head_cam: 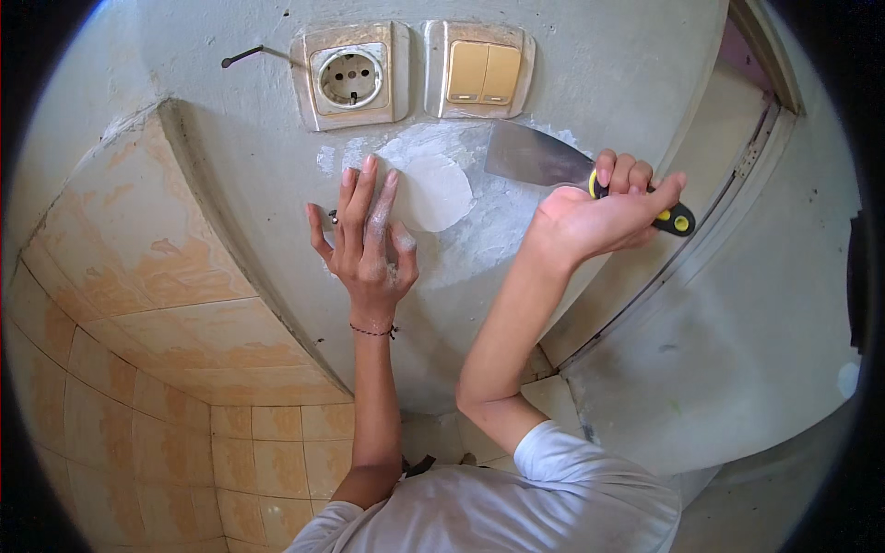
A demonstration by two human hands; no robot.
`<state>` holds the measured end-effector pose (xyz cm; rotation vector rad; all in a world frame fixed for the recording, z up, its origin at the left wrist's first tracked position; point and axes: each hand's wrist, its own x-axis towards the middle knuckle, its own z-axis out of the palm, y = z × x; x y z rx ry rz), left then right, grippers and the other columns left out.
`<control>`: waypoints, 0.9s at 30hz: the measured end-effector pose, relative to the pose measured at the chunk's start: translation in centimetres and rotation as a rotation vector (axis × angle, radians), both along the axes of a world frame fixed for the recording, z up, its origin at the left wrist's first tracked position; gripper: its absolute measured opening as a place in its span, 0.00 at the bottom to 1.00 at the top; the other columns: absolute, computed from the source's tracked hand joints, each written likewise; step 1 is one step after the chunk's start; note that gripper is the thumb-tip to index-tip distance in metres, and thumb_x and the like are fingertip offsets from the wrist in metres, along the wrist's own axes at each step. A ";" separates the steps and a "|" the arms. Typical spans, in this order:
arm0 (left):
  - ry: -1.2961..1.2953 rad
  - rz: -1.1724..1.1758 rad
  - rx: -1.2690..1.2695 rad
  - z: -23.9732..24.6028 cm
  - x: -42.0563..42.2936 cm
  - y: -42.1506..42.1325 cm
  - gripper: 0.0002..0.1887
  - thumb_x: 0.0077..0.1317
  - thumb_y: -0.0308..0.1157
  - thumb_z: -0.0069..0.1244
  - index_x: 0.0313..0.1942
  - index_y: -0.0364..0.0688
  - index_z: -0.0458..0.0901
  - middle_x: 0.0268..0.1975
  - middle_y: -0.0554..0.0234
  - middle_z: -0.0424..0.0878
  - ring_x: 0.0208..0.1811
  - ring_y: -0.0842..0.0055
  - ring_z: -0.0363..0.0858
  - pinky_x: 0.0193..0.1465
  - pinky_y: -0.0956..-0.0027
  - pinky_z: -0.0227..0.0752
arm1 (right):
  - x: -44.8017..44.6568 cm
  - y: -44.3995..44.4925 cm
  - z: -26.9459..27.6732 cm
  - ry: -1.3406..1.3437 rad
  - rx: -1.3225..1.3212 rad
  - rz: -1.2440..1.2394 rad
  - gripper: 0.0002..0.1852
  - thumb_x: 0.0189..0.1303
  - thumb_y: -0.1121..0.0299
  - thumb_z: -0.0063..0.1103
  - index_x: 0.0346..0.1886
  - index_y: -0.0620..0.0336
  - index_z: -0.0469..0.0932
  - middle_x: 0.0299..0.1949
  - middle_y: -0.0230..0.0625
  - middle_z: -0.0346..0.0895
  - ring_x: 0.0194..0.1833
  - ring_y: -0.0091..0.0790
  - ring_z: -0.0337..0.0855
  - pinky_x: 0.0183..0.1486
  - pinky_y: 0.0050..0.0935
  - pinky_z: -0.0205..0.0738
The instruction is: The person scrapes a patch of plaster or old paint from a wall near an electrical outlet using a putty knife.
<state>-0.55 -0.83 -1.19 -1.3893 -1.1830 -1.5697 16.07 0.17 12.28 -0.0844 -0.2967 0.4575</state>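
Note:
My right hand (608, 207) grips the black and yellow handle of a putty knife (536, 155). Its wide metal blade points left, over the upper right of a whitish filler patch (498, 228) on the grey wall; whether it touches the wall I cannot tell. Within that patch is a rounded, smooth pale area (439, 193). Just left of it, my left hand (370, 235) has its fingers spread against or close to the wall, holding nothing. White powder coats its index finger and thumb.
Above the patch sit a wall socket (350, 76) and a double light switch (484, 72). A nail (242, 55) sticks out left of the socket. Orange-patterned tiles (187, 256) cover the lower left, beside a raised edge. A door frame (664, 242) runs down the right.

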 end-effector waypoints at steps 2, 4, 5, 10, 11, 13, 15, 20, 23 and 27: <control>-0.007 0.001 0.010 -0.3 0.0 0.1 0.29 0.58 0.25 0.45 0.62 0.50 0.85 0.70 0.67 0.80 0.75 0.70 0.73 0.86 0.54 0.32 | -0.4 -0.6 0.2 -0.036 -0.042 -0.001 0.26 0.78 0.55 0.52 0.25 0.49 0.50 0.20 0.22 0.48 0.24 0.23 0.49 0.29 0.27 0.51; -0.008 0.003 0.025 -0.2 -0.3 0.0 0.29 0.58 0.25 0.45 0.62 0.50 0.85 0.70 0.67 0.80 0.75 0.70 0.73 0.86 0.54 0.32 | 1.6 -0.4 -0.6 -0.011 -0.011 -0.013 0.26 0.78 0.55 0.52 0.25 0.49 0.51 0.20 0.22 0.48 0.24 0.23 0.49 0.29 0.27 0.52; -0.007 0.004 0.022 -0.1 -0.3 -0.1 0.29 0.58 0.25 0.46 0.61 0.50 0.85 0.70 0.67 0.80 0.75 0.70 0.73 0.86 0.54 0.32 | 2.3 0.1 -1.1 0.013 0.020 -0.027 0.27 0.78 0.54 0.53 0.24 0.49 0.51 0.20 0.22 0.49 0.23 0.23 0.49 0.29 0.27 0.52; -0.002 0.022 0.009 -0.3 -0.3 0.0 0.29 0.58 0.24 0.47 0.62 0.50 0.85 0.70 0.67 0.80 0.75 0.70 0.73 0.86 0.54 0.32 | 0.4 0.1 -0.2 -0.036 -0.015 0.015 0.26 0.77 0.55 0.56 0.25 0.51 0.54 0.21 0.23 0.49 0.24 0.23 0.51 0.28 0.29 0.52; -0.001 0.016 0.010 -0.2 -0.3 -0.2 0.29 0.59 0.24 0.47 0.62 0.50 0.85 0.70 0.67 0.80 0.75 0.70 0.72 0.86 0.54 0.32 | 1.8 -0.3 -0.6 -0.014 0.033 0.019 0.25 0.77 0.55 0.56 0.26 0.51 0.55 0.21 0.23 0.49 0.24 0.23 0.51 0.28 0.29 0.52; 0.001 0.008 0.016 0.1 0.1 0.2 0.29 0.59 0.24 0.47 0.62 0.50 0.85 0.70 0.67 0.80 0.75 0.70 0.72 0.86 0.54 0.31 | 2.0 0.3 -0.7 0.009 0.086 0.021 0.24 0.76 0.56 0.57 0.26 0.51 0.56 0.21 0.23 0.49 0.24 0.23 0.52 0.27 0.29 0.52; 0.001 0.016 0.006 -0.3 0.0 0.3 0.29 0.59 0.24 0.47 0.62 0.49 0.85 0.71 0.66 0.79 0.76 0.70 0.72 0.86 0.54 0.31 | -2.0 1.9 -0.7 -0.030 0.045 0.169 0.25 0.76 0.56 0.57 0.26 0.50 0.54 0.21 0.23 0.49 0.24 0.23 0.51 0.28 0.29 0.53; 0.026 0.009 -0.011 0.0 -0.1 -0.4 0.28 0.61 0.24 0.44 0.63 0.46 0.84 0.71 0.61 0.78 0.77 0.66 0.71 0.85 0.53 0.31 | 1.9 -0.4 -1.1 0.053 0.087 0.099 0.25 0.78 0.55 0.55 0.26 0.50 0.55 0.21 0.22 0.52 0.23 0.22 0.53 0.28 0.28 0.54; 0.044 -0.002 -0.016 -0.2 0.2 -0.1 0.28 0.62 0.23 0.43 0.63 0.43 0.83 0.72 0.57 0.78 0.78 0.63 0.69 0.85 0.53 0.32 | -1.4 0.5 -0.2 0.081 -0.044 0.089 0.25 0.78 0.53 0.54 0.26 0.49 0.54 0.21 0.22 0.51 0.23 0.21 0.51 0.27 0.28 0.52; 0.016 0.021 -0.008 -0.3 -0.3 -0.3 0.29 0.60 0.26 0.46 0.62 0.49 0.84 0.71 0.66 0.79 0.76 0.70 0.72 0.85 0.53 0.31 | -0.7 -0.9 -0.3 0.009 0.072 0.081 0.24 0.78 0.53 0.55 0.28 0.49 0.55 0.20 0.22 0.51 0.22 0.20 0.52 0.26 0.27 0.52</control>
